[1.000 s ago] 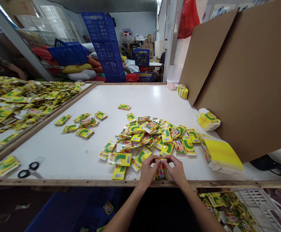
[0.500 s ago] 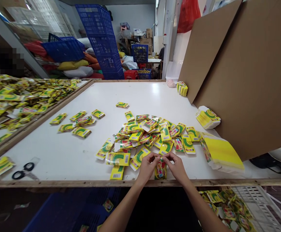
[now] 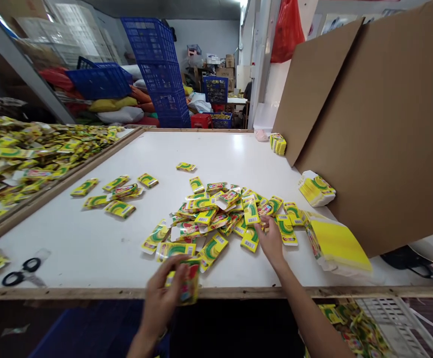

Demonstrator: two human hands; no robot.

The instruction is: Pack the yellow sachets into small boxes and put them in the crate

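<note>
My left hand (image 3: pixel 162 298) is at the table's front edge, fingers closed around a yellow and red packet (image 3: pixel 189 281) held upright. My right hand (image 3: pixel 270 238) reaches forward into the pile of yellow-green packets (image 3: pixel 223 209) in the middle of the white table (image 3: pixel 100 238). Its fingertips pinch at a packet at the pile's near right side, beside a green-striped packet (image 3: pixel 286 228). A fanned stack of yellow cards (image 3: pixel 337 241) lies just right of that hand.
Scissors (image 3: pixel 18 273) lie at the table's front left. Loose packets (image 3: pixel 115 196) are scattered left of the pile. Two small stacks (image 3: pixel 316 189) (image 3: pixel 278 143) sit by leaning cardboard sheets (image 3: pixel 380 124). A second table (image 3: pixel 22 154) at left is heaped with packets. Blue crates (image 3: pixel 160 69) stand behind.
Both hands had been together on one packet at the front edge. My left hand has since drawn back and left with that packet, and my right hand has moved forward into the pile.
</note>
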